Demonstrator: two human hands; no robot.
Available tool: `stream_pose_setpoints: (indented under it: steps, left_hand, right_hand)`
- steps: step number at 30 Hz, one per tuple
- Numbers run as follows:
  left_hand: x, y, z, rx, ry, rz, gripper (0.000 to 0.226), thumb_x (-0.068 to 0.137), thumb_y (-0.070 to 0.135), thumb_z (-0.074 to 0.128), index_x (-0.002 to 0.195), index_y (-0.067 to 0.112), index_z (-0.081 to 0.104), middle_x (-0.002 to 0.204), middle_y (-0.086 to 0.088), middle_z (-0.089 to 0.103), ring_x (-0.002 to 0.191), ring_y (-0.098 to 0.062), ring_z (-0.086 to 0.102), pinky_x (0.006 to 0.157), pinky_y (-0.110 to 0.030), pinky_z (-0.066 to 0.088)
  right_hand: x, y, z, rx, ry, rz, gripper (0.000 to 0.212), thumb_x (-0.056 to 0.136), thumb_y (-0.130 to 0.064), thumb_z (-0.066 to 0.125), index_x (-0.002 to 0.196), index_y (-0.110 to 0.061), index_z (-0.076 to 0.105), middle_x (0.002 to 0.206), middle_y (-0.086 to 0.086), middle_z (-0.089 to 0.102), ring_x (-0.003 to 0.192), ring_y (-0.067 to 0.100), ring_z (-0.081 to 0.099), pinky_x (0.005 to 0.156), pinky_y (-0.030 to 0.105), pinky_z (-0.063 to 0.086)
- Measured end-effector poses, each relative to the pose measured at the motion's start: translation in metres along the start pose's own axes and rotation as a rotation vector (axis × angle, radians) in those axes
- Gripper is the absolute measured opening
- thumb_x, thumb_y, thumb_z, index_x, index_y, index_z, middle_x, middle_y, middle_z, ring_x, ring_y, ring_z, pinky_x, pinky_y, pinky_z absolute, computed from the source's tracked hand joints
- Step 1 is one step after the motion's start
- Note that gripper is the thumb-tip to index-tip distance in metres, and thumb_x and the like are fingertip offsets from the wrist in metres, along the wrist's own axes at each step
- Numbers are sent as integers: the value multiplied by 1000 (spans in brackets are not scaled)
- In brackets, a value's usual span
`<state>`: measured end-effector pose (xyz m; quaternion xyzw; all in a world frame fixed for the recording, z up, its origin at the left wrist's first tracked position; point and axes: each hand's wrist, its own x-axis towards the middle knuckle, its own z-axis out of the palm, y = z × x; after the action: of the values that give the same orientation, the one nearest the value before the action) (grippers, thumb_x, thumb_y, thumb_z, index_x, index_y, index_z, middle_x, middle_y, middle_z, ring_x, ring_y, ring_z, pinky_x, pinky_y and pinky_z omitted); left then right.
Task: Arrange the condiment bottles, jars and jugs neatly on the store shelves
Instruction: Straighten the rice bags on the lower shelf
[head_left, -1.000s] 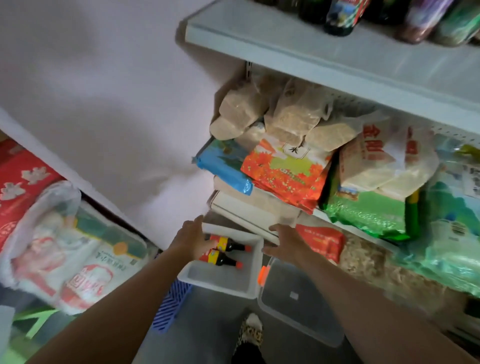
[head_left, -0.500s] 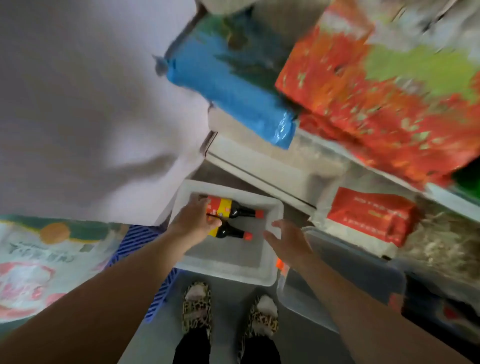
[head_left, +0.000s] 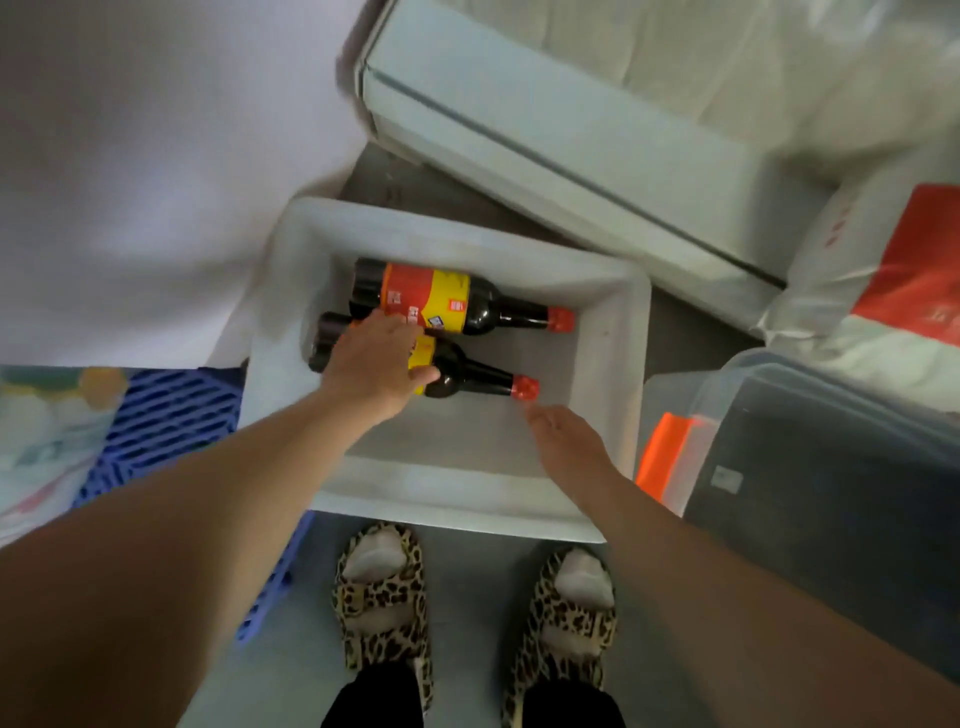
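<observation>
Slippers (head_left: 384, 597), two, stand just short of the bin (head_left: 613, 332), the white tub that serves as landmark. Right hand (head_left: 566, 441) hovers over the bin's near right inside, fingers relaxed, grasping nothing, just short of a red cap. Left hand (head_left: 376, 364) lies over the near bottle (head_left: 467, 376), fingers curled down on its label; whether the grip is closed I cannot tell. Far bottle (head_left: 431, 299) touches it, both flat inside the bin, caps to the right. Best, I judge: wrap the body fully, let the right hand take the neck, lift level. Bottles: two. Right of the bin, one clear box (head_left: 831, 457); left, one blue crate (head_left: 166, 415); beyond, one shelf (head_left: 571, 156).
</observation>
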<state>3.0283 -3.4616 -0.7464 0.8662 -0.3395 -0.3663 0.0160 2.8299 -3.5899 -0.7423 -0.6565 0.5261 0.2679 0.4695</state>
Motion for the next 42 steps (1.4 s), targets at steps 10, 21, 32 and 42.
stream_pose_setpoints:
  steps: [10,21,32,42]
  left_hand:
    - [16,-21,32,227,-50,-52,62,87,78,32,131,40,54,129,-9,47,125,-34,40,99,-44,38]
    - [47,-5,48,-129,-75,-61,53,83,68,57,119,29,58,117,0,64,113,-29,57,99,-48,44]
    - [55,24,50,83,-179,-6,64,84,63,63,141,41,46,131,-9,50,124,-34,46,104,-48,42]
    - [59,48,65,149,-75,-9,50,78,63,70,101,19,63,94,-2,61,99,-25,61,82,-38,48]
  right_hand:
    - [26,10,32,378,-145,78,62,99,-68,26,147,-31,41,136,-2,47,125,21,47,116,46,34]
    - [36,-4,58,711,-131,-126,60,102,-62,23,158,-42,12,165,-13,19,151,14,24,123,50,22]
    - [42,14,62,702,-104,-65,66,96,-72,24,156,-49,10,164,-8,26,149,17,29,121,53,25]
    - [42,28,53,667,-123,-84,51,102,-63,22,152,-58,10,164,-9,25,149,18,30,121,52,27]
